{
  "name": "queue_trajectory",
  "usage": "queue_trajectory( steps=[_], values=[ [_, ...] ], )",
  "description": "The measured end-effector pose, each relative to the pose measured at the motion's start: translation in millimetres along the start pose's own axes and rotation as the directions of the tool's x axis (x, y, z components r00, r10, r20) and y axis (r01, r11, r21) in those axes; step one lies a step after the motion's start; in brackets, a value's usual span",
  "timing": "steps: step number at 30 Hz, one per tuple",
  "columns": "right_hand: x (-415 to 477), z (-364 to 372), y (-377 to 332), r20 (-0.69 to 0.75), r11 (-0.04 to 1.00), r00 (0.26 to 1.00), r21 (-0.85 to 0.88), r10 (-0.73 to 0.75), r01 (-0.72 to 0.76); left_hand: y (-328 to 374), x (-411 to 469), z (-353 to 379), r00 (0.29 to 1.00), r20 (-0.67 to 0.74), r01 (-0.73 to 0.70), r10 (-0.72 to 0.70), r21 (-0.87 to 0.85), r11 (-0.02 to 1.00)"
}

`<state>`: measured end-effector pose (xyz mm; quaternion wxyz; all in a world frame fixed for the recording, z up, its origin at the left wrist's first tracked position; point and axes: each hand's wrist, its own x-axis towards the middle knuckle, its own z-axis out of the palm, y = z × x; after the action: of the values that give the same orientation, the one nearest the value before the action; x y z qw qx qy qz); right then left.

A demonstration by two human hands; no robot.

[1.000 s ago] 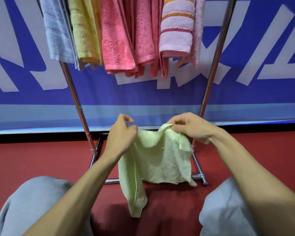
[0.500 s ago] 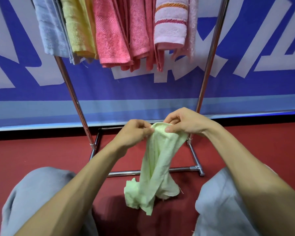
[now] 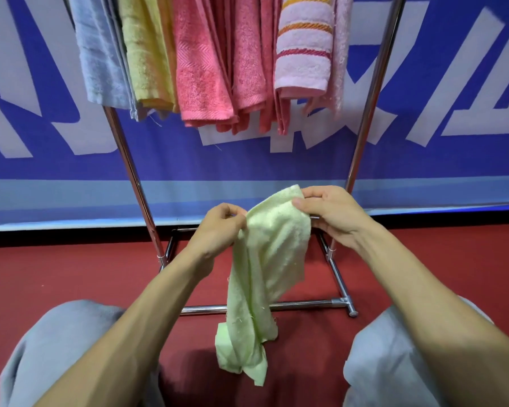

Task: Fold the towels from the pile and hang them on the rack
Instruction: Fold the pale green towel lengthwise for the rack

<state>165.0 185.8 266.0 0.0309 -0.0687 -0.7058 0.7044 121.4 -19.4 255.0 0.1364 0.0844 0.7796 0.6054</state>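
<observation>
A light green towel [image 3: 265, 268] hangs bunched in front of me, its loose end reaching down between my knees. My left hand [image 3: 218, 230] pinches its upper left edge. My right hand [image 3: 329, 212] pinches the top corner, a little higher and to the right. Behind stands the chrome rack [image 3: 135, 177], its top bar out of view. Several towels hang on it: a pale blue towel [image 3: 100, 54], a yellow towel [image 3: 144, 54], pink towels [image 3: 206, 63] and a striped pink towel [image 3: 303, 45].
The rack's base bar [image 3: 300, 304] lies on the red floor [image 3: 56, 274] just beyond the hanging towel. A blue and white banner [image 3: 423, 160] covers the wall behind. My grey-clad knees [image 3: 56, 348] frame the bottom of the view.
The towel was spread wide between my hands a second ago. My hands have come together and the towel now hangs bunched and long. Both hands have shifted their pinch along the top edge.
</observation>
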Motion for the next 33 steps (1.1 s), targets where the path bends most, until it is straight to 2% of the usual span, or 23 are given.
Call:
queue_trajectory(
  steps=[3,5,8,13,16,20,25,29,33],
  values=[
    [-1,8,1,-0.042,0.999,0.999,0.033,-0.029,0.03,6,-8,4,0.983,0.185,0.024,-0.006,-0.099,0.995],
    [-2,13,4,-0.033,0.996,0.996,-0.021,-0.085,0.084,7,-10,7,0.97,0.243,0.024,0.009,-0.133,0.991],
    [-3,21,12,-0.013,0.973,0.986,-0.162,-0.168,0.164,8,-10,9,0.973,0.228,-0.006,0.042,-0.157,0.988],
    [-2,19,15,-0.013,0.953,0.984,-0.254,-0.175,0.166,4,-11,9,0.956,0.275,-0.072,0.107,-0.132,0.989],
    [-2,19,17,0.059,0.899,0.979,-0.39,-0.193,0.201,0,-10,9,0.957,0.269,-0.107,0.111,-0.031,0.994],
    [-4,20,16,0.195,0.881,0.97,-0.42,-0.147,0.218,3,-11,8,0.957,0.226,-0.197,0.181,0.048,0.979],
    [-3,18,18,0.341,0.817,0.933,-0.5,-0.118,0.286,19,-17,1,0.944,0.097,-0.306,0.315,-0.097,0.947],
    [9,19,34,0.331,0.739,0.937,-0.602,-0.116,0.304,23,-16,-13,0.963,-0.012,-0.26,0.27,-0.304,0.916],
    [18,17,44,0.308,0.665,0.947,-0.689,-0.093,0.289,28,-16,-30,0.98,-0.06,-0.19,0.187,-0.531,0.826]
  ],
)
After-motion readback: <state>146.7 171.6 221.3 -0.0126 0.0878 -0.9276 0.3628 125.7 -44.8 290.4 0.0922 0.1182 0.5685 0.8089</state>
